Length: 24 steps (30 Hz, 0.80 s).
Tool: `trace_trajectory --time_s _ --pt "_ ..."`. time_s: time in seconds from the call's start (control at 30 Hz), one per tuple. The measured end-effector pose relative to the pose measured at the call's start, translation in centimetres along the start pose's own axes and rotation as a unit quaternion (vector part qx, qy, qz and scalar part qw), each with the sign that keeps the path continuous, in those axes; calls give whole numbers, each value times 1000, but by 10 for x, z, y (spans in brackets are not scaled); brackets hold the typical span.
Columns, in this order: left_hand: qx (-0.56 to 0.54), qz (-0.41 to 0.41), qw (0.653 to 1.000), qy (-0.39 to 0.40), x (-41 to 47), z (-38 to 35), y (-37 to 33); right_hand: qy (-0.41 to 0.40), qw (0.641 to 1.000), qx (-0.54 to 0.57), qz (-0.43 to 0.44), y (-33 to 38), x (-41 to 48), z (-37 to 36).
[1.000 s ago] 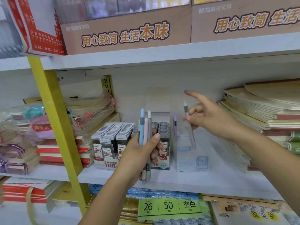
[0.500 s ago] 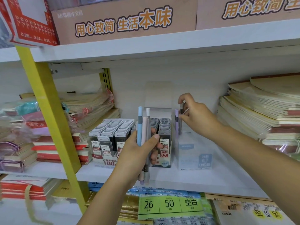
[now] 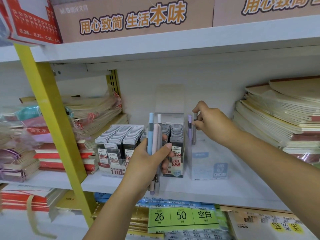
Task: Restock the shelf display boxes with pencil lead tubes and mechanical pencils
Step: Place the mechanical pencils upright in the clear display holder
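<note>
My left hand (image 3: 147, 163) grips an upright bundle of mechanical pencils (image 3: 154, 135), blue, pink, white and grey, in front of the shelf. Behind it stand two display boxes filled with lead tubes, the 0.5 box (image 3: 114, 144) on the left and the 0.7 HB box (image 3: 176, 141) beside it. To the right is a clear plastic pencil box (image 3: 207, 163). My right hand (image 3: 213, 122) pinches the top of a grey mechanical pencil (image 3: 194, 134) standing at the box's back left corner, next to a purple pencil (image 3: 190, 127).
Stacks of wrapped notebooks (image 3: 97, 115) fill the shelf to the left, past a yellow upright post (image 3: 52, 118). More notebook stacks (image 3: 280, 115) sit at the right. Cardboard boxes (image 3: 135, 16) rest on the shelf above. Paper packs (image 3: 181, 217) lie on the shelf below.
My right hand carried the grey pencil back and down into the clear box, beside the purple one. My left hand kept its bundle still. The view shifted slightly downward.
</note>
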<state>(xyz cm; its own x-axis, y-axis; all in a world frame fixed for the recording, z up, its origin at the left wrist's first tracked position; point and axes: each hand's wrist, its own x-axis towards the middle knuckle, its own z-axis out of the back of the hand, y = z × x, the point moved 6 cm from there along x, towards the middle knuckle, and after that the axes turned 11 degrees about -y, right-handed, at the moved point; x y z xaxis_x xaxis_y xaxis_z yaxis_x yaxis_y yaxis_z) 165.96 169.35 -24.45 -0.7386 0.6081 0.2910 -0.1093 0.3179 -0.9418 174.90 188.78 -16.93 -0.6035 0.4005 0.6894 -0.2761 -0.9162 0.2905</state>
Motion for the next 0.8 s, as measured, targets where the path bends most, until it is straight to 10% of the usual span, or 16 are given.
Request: trace_trajectory --time_s 0.23,0.37,0.57,0.8 --pt "-8 22 999 28 -6 -4 -9 55 997 9 -50 4 -3 2" --pt "-19 37 998 56 -10 -10 -13 -60 995 60 -43 13 -16 29" --pt "-30 62 994 87 -18 -30 -17 73 917 377 -108 55 -47 30" --pt "-69 100 989 79 -21 -32 -10 -42 853 489 -177 40 -48 52"
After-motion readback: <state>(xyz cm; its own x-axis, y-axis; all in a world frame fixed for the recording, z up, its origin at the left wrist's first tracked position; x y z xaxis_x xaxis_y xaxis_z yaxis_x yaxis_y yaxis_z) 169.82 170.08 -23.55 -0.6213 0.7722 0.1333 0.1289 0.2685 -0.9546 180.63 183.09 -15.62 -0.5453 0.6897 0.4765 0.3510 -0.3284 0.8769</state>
